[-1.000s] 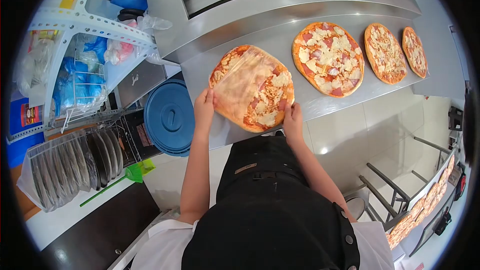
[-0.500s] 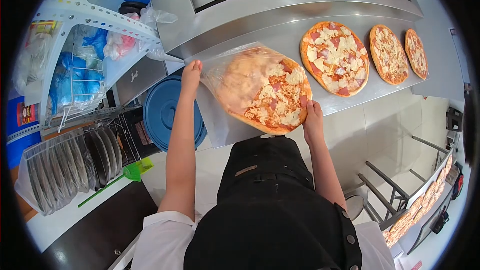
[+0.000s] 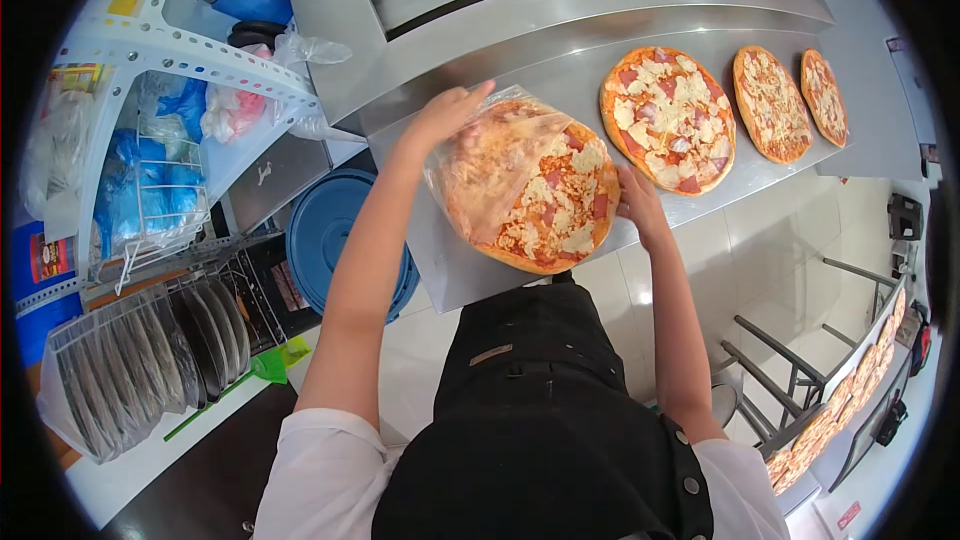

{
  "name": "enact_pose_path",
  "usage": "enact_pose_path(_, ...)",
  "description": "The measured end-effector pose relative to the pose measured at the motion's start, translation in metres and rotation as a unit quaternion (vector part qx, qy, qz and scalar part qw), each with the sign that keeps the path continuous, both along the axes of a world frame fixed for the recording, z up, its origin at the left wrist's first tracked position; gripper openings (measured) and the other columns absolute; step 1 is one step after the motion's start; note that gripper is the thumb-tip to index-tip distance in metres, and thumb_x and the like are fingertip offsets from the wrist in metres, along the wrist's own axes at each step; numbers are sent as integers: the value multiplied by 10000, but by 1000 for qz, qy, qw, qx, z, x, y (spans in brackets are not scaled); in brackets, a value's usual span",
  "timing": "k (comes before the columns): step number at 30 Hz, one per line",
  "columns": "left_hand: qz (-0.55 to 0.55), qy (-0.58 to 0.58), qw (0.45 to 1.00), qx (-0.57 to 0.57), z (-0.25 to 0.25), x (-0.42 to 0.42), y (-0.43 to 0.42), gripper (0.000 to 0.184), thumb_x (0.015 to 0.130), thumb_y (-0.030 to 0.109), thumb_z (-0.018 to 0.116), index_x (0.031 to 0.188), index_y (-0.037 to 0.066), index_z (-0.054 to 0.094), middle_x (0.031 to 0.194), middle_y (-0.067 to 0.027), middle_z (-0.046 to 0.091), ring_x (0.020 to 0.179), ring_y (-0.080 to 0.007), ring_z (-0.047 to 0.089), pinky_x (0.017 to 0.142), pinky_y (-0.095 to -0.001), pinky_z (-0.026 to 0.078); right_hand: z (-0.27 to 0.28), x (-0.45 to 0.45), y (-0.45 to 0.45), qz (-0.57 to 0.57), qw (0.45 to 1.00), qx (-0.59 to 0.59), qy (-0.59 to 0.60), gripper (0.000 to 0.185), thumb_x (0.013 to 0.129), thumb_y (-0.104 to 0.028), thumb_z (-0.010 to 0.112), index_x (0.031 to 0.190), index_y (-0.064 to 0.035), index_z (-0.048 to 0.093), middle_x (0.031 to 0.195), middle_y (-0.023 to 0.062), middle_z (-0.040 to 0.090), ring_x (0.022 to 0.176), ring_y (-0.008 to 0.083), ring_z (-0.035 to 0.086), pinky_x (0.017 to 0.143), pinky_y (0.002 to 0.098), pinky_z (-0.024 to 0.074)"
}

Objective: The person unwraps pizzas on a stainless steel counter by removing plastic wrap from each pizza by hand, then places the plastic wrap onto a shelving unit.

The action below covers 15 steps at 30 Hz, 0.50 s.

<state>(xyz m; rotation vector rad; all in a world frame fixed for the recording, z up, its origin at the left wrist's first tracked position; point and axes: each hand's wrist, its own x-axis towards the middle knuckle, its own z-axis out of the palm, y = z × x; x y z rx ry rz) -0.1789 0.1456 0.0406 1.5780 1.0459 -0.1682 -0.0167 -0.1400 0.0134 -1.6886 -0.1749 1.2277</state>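
Note:
A round pizza (image 3: 566, 202) with ham and pale cheese lies on the steel counter (image 3: 455, 275), its near rim at the counter's front edge. A clear plastic bag (image 3: 505, 135) covers its left part; the right part is bare. Over the bag's upper left stretches my left hand (image 3: 447, 118), fingers extended and touching the film. At the pizza's right rim is my right hand (image 3: 642, 205), its thumb and fingers apart against the crust. Further right on the counter lie an uncovered ham pizza (image 3: 668, 120) and two more pizzas (image 3: 772, 105), (image 3: 825, 98).
Behind the counter rises a steel oven front (image 3: 560, 0). A blue lidded bin (image 3: 330, 230) stands at left, below shelves (image 3: 190, 60) with plastic bags. Wrapped round pans (image 3: 130, 370) fill a rack at lower left. Metal stool legs (image 3: 770, 370) are at right.
My left hand has left the bag's outer corner and moved right, over the film. The bag's loose end now lies closer to the pizza. My right hand's grip on the rim has loosened.

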Motion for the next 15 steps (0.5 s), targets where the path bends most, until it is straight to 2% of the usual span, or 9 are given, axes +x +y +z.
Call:
enact_pose_path(1,-1,-1,1000,0,1,16,1,493,864,507,509,933,19,540,697,-55,565,554,-120,520,546,-215,447,2,4,7,17,1000,-11,-8,446,920,-424,425,1103,-30,526,996,117,566,838,177,553,680,269,471)
enact_pose_path(3,-166,137,975,59,7,40,2,454,874,486,503,888,34,547,601,-6,507,474,-68,429,455,-163,368,7,11,20,53,998,-31,-24,453,918,-429,427,1110,-35,543,1000,110,574,823,180,552,679,267,467)
enact_pose_path(4,-166,135,975,60,5,43,1,454,874,486,503,888,34,547,601,-6,507,474,-68,429,455,-163,368,10,13,24,52,998,-30,-26,453,918,-429,427,1110,-35,543,1000,110,574,823,180,552,679,267,467)
enact_pose_path(6,-144,45,986,-68,2,45,-4,405,891,454,494,840,55,535,554,19,461,432,-48,362,413,-159,309,16,14,32,95,988,-47,-115,441,917,-414,433,1106,-36,558,989,100,583,794,169,548,671,262,463)
enact_pose_path(8,-120,-46,973,-192,0,45,-6,368,907,423,485,792,75,523,508,45,415,390,-27,294,372,-154,250,20,15,42,136,968,-62,-202,430,916,-400,439,1102,-36,573,978,91,592,766,158,543,662,257,459)
enact_pose_path(9,-122,-46,973,-189,-1,44,-6,368,907,423,485,792,75,523,508,45,415,390,-27,294,372,-154,250,19,18,48,133,968,-60,-204,430,916,-400,439,1102,-36,573,978,91,592,766,158,543,662,257,459)
enact_pose_path(13,-62,-176,911,-368,-5,32,-11,309,938,346,460,727,120,472,462,82,334,353,-9,199,335,-171,170,16,31,77,173,940,78,-285,373,898,-338,474,1024,-11,601,823,71,624,684,161,555,620,271,459)
enact_pose_path(15,-31,-199,901,-385,-2,24,-14,306,939,338,460,720,124,463,458,83,328,348,-8,200,333,-171,175,26,27,79,196,933,55,-298,349,895,-319,482,1000,-10,606,805,69,622,678,160,552,617,270,456)
